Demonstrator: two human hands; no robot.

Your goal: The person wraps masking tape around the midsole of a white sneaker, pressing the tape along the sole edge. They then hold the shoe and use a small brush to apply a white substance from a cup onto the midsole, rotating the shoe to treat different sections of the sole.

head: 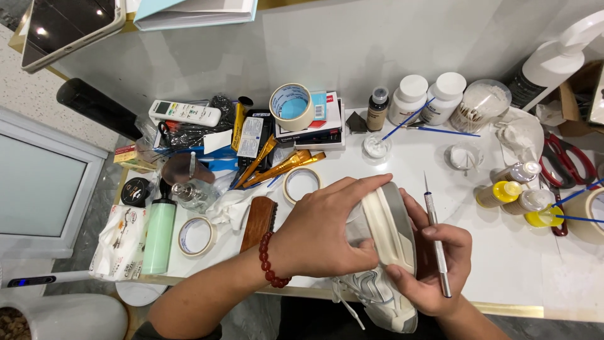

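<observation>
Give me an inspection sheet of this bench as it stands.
Surface: white table, crowded along the back.
Job's things: pale sneaker held sole-up; thin metal craft knife.
Clutter: tape rolls, gold brushes, white bottles, yellow-capped bottles, red scissors, remote control.
Grippers: left hand grips the sneaker; right hand supports it and holds the knife.
Cables: nothing seen.
Surroundings: speckled floor, tissue pack.

two bare forearms, no sleeves down to the wrists, left hand (327, 230) with a chunky bracelet of round dark-red beads (269, 261) at the wrist, right hand (434, 267) plain, no rings or watch, short trimmed nails
</observation>
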